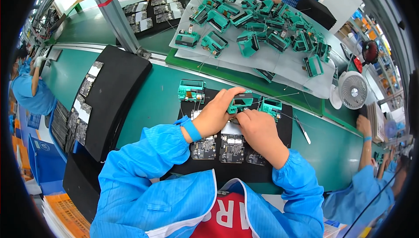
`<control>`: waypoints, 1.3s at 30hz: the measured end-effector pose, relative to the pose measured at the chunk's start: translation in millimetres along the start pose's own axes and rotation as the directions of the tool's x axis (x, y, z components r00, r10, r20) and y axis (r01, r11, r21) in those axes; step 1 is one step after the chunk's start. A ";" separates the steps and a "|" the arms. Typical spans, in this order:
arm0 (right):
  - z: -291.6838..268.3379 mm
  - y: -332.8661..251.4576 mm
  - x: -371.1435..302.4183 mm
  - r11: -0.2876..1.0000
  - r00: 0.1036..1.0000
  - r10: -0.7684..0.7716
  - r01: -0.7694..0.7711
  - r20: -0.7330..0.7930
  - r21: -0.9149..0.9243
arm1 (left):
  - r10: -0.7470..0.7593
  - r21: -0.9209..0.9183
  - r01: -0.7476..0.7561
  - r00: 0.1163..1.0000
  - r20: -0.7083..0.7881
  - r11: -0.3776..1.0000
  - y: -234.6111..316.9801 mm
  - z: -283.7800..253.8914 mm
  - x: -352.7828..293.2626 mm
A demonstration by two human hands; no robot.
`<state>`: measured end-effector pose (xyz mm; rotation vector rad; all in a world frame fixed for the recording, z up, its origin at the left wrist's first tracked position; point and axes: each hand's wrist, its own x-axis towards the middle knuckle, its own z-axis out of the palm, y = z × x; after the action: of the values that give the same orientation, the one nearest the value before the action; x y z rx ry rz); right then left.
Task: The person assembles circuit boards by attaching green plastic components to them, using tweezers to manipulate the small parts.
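Over the black mat (279, 144), my left hand (213, 116) grips a small green plastic housing (241, 103) by its left side. My right hand (260, 130) is closed against the housing's lower edge, its fingertips pinched together; whatever lies between them is hidden. Beneath my hands are dark circuit boards in a row: a left one (203, 149), a middle one (231, 149) with a silvery plate above it, and a right one (255, 158) partly under my right wrist. Another green housing (191, 91) sits left of my hands, and one more (271, 106) to their right.
Tweezers (302, 130) lie right of the mat. Beyond a green ledge, many green housings with thin wires cover a white sheet (279, 78). A black foam pad (114, 94) with boards is at left. A white fan (352, 90) stands right. Co-workers sit around.
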<state>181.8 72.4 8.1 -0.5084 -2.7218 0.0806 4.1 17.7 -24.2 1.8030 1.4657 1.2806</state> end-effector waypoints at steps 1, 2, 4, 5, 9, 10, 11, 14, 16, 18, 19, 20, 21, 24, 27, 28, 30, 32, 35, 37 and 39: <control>-0.5 -1.6 1.6 1.000 1.000 -0.011 0.011 0.005 0.005 | -0.027 0.001 0.027 1.000 0.011 1.000 -1.0 0.0 -0.4; -1.0 -3.0 2.9 1.000 1.000 0.010 -0.010 0.016 -0.024 | -0.054 0.001 0.054 0.998 0.023 0.999 -1.9 0.0 -0.6; -1.2 -4.8 3.5 0.998 0.999 0.027 -0.025 0.020 -0.066 | -0.064 0.011 0.064 0.998 0.028 0.998 0.9 -1.1 0.5; -2.2 -5.8 4.6 0.998 0.999 0.023 -0.021 0.023 -0.063 | -0.109 0.000 0.109 0.992 0.056 0.994 4.6 -3.2 2.0; -5.1 -9.6 6.9 0.994 0.993 0.054 -0.044 0.103 -0.099 | -0.167 0.008 0.167 0.980 0.112 0.986 9.4 -7.3 2.9; -5.1 -10.0 7.9 0.993 0.993 0.058 -0.047 0.104 -0.108 | -0.162 0.032 0.159 0.979 0.127 0.987 9.6 -9.1 2.9; -3.5 -9.7 8.4 0.994 0.993 0.052 -0.041 0.104 -0.106 | -0.164 0.035 0.161 0.979 0.121 0.986 11.9 -12.1 3.4; -1.4 -5.4 4.9 0.995 0.996 0.051 -0.044 0.070 -0.088 | -0.259 0.125 0.238 0.946 0.196 0.963 26.6 -21.9 5.3; -1.2 -4.0 1.8 0.995 0.996 0.093 -0.093 -0.003 0.042 | 0.031 0.152 -0.044 0.996 0.089 0.987 31.1 -33.7 0.1; -4.2 -4.3 -2.5 0.987 0.990 0.143 -0.144 0.016 0.075 | 0.121 0.229 -0.101 0.990 -0.076 0.968 37.0 -55.9 -1.7; -9.4 -7.5 -0.8 0.988 0.992 0.123 -0.120 -0.031 0.101 | 0.181 0.299 -0.121 0.966 -0.182 0.946 32.7 -70.4 -3.1; -12.1 -9.4 0.0 0.987 0.991 0.107 -0.096 -0.079 0.125 | 0.169 0.364 -0.066 0.951 -0.258 0.929 20.5 -83.2 -4.8; -12.4 -9.3 0.7 0.992 0.994 0.076 -0.067 -0.083 0.104 | 0.116 0.338 -0.003 0.942 -0.314 0.941 7.8 -95.3 -6.0; -4.3 -7.5 6.0 0.997 0.994 0.010 -0.002 -0.106 0.081 | -0.331 0.062 0.354 0.914 -0.235 0.933 -34.4 -118.5 -25.2; -3.4 -4.9 11.3 0.993 0.995 0.017 -0.006 -0.094 0.117 | -0.441 0.017 0.444 0.894 -0.075 0.896 -43.8 -118.2 -32.4; -4.6 -4.3 12.1 0.993 0.996 0.017 -0.007 -0.090 0.116 | -0.443 0.013 0.445 0.894 -0.074 0.896 -40.8 -118.9 -32.6; -11.0 -5.1 15.5 0.985 0.993 0.050 -0.031 -0.111 0.169 | -0.336 0.211 0.338 0.941 -0.047 0.917 -34.1 -121.4 -33.5; -20.9 -17.6 22.6 0.963 0.994 0.015 0.016 -0.112 0.270 | -0.268 0.257 0.276 0.961 -0.066 0.926 -34.2 -118.0 -37.1; -19.6 -42.6 28.5 0.857 0.995 -0.080 0.097 -0.055 0.506 | -0.192 0.277 0.206 0.978 -0.075 0.939 -16.3 -111.8 -30.5; -16.6 -60.2 35.2 0.758 0.968 -0.251 0.201 -0.007 0.620 | -0.296 0.008 0.297 0.953 -0.058 0.955 -1.6 -104.9 -27.2; -4.9 -71.6 37.7 0.707 0.947 -0.320 0.239 0.000 0.665 | -0.251 -0.103 0.243 0.965 -0.078 0.965 2.1 -90.5 -26.3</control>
<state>126.7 19.1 34.4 0.1314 -2.5916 0.9821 -73.9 -24.1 8.3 1.4661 1.5954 1.2932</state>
